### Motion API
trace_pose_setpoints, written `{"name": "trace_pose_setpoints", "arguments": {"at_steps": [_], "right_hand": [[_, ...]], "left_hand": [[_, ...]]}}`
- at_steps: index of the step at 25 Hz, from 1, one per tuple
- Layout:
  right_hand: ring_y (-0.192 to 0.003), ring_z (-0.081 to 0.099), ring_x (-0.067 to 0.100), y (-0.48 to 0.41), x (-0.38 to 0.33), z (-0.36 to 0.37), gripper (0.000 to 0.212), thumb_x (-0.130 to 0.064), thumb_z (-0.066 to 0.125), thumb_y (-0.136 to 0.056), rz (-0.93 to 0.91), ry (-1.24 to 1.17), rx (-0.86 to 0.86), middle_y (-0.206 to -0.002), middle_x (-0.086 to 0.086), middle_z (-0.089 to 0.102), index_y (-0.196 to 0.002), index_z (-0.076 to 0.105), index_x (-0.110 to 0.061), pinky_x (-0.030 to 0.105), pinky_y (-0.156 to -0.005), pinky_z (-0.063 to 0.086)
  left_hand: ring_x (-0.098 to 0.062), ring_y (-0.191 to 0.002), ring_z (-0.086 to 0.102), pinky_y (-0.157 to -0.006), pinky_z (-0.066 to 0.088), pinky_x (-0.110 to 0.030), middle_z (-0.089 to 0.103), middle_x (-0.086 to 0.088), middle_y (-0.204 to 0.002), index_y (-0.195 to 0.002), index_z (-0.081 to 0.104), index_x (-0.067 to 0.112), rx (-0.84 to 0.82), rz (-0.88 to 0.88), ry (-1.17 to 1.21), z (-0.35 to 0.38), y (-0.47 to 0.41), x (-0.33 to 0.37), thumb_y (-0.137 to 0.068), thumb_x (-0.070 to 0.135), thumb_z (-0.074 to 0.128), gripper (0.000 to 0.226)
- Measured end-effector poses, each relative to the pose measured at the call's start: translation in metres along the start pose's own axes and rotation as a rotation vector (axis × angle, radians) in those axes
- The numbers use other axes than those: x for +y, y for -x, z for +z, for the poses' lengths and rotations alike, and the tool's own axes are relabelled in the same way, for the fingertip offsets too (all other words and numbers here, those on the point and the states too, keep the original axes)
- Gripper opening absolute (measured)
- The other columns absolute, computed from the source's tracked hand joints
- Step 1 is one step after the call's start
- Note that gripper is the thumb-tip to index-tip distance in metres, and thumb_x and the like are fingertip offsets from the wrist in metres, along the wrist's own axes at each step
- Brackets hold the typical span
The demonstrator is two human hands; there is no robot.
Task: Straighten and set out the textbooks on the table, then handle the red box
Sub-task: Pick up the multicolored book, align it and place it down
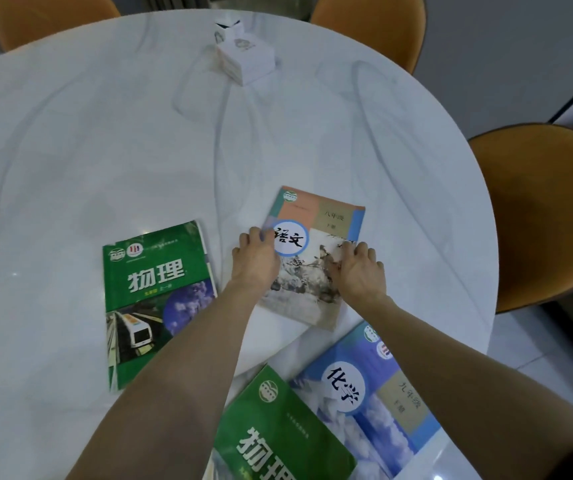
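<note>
We have both hands flat on the pastel-covered Chinese-language textbook [316, 251], mid-bench and slightly rotated. Left hand [255, 261] presses its left edge, fingers spread; right hand [359, 271] presses its right side, fingers extended. Neither is curled around anything. Green physics textbook with the train photo [155, 299] lies just left of it on the round white marble bench [105, 150]. Second green physics textbook [278, 434] overlaps the blue chemistry textbook [375, 393] at the near edge. No red box in our view; small white printed box [247, 57] sits at the far side.
</note>
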State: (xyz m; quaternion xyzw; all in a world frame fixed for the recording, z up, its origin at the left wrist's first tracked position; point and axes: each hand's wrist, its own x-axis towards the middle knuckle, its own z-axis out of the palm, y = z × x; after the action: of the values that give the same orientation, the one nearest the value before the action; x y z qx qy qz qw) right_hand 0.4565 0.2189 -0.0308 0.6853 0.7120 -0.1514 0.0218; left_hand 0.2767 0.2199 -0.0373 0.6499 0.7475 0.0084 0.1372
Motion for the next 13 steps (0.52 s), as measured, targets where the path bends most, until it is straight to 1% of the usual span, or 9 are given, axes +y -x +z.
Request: {"name": "trace_pose_setpoints", "arguments": {"at_steps": [2,4,6,7,8,9,10,11,13], "right_hand": [[-0.111,0.047,0.037,0.000,-0.002,0.004,0.054,-0.043,0.043,-0.095,0.038,-0.091,0.037,-0.121,0.021,0.050,-0.127,0.043,0.000,0.046,-0.086,0.045],[-0.110,0.047,0.038,-0.002,-0.001,0.006,0.055,-0.040,0.051,-0.093,0.091,-0.226,0.049,-0.120,0.022,0.048,-0.126,0.044,0.002,0.044,-0.088,0.043],[-0.108,0.049,0.040,-0.004,0.001,0.007,0.052,-0.033,0.058,-0.091,0.170,-0.405,0.048,-0.121,0.024,0.046,-0.124,0.044,0.004,0.043,-0.091,0.041],[-0.107,0.051,0.042,-0.004,0.001,0.007,0.050,-0.030,0.060,-0.090,0.222,-0.487,0.039,-0.121,0.025,0.045,-0.122,0.045,0.005,0.044,-0.092,0.042],[-0.106,0.052,0.043,-0.004,0.002,0.006,0.049,-0.029,0.061,-0.090,0.268,-0.548,0.027,-0.122,0.025,0.044,-0.121,0.045,0.005,0.044,-0.092,0.044],[-0.106,0.053,0.043,-0.003,0.003,0.004,0.049,-0.029,0.061,-0.090,0.306,-0.584,0.004,-0.122,0.025,0.044,-0.122,0.045,0.005,0.044,-0.092,0.045],[-0.107,0.054,0.043,-0.001,0.003,0.002,0.049,-0.029,0.060,-0.091,0.332,-0.611,-0.019,-0.123,0.024,0.044,-0.124,0.044,0.003,0.044,-0.093,0.044],[-0.109,0.053,0.042,0.000,0.003,0.000,0.050,-0.029,0.060,-0.091,0.352,-0.635,-0.040,-0.124,0.024,0.045,-0.127,0.042,0.001,0.044,-0.093,0.044],[-0.111,0.052,0.040,0.001,0.005,-0.004,0.051,-0.029,0.060,-0.091,0.372,-0.661,-0.058,-0.124,0.023,0.047,-0.129,0.042,-0.001,0.042,-0.095,0.043]], "left_hand": [[-0.036,-0.119,0.042,-0.089,0.045,-0.046,0.046,-0.019,-0.128,-0.135,0.037,0.008,0.020,-0.112,0.123,0.000,-0.004,0.006,-0.093,0.024,0.053,0.048],[-0.037,-0.118,0.045,-0.088,0.046,-0.046,0.051,-0.020,-0.124,-0.129,0.043,0.006,0.008,-0.241,0.266,-0.002,-0.010,0.009,-0.091,0.028,0.058,0.047],[-0.034,-0.104,0.054,-0.079,0.049,-0.040,0.058,-0.022,-0.107,-0.109,0.057,0.005,-0.014,-0.325,0.466,-0.009,-0.018,0.005,-0.088,0.027,0.062,0.031],[-0.030,-0.093,0.056,-0.074,0.050,-0.038,0.059,-0.019,-0.095,-0.097,0.059,0.008,-0.040,-0.324,0.552,-0.013,-0.019,0.001,-0.088,0.023,0.063,0.018],[-0.026,-0.086,0.054,-0.075,0.051,-0.038,0.058,-0.015,-0.090,-0.091,0.059,0.009,-0.059,-0.314,0.618,-0.016,-0.018,-0.002,-0.088,0.018,0.062,0.010],[-0.025,-0.085,0.053,-0.079,0.051,-0.039,0.059,-0.012,-0.092,-0.094,0.059,0.008,-0.069,-0.301,0.674,-0.018,-0.016,-0.004,-0.089,0.014,0.060,0.008],[-0.026,-0.086,0.053,-0.081,0.049,-0.039,0.059,-0.013,-0.097,-0.104,0.057,0.005,-0.065,-0.288,0.720,-0.019,-0.012,-0.004,-0.091,0.011,0.057,0.014],[-0.029,-0.089,0.055,-0.082,0.048,-0.038,0.059,-0.014,-0.103,-0.114,0.052,0.002,-0.054,-0.272,0.745,-0.020,-0.007,-0.002,-0.094,0.010,0.053,0.022],[-0.033,-0.099,0.057,-0.082,0.046,-0.038,0.059,-0.018,-0.117,-0.123,0.044,0.000,-0.029,-0.244,0.747,-0.018,0.001,0.004,-0.098,0.010,0.045,0.027]]}}
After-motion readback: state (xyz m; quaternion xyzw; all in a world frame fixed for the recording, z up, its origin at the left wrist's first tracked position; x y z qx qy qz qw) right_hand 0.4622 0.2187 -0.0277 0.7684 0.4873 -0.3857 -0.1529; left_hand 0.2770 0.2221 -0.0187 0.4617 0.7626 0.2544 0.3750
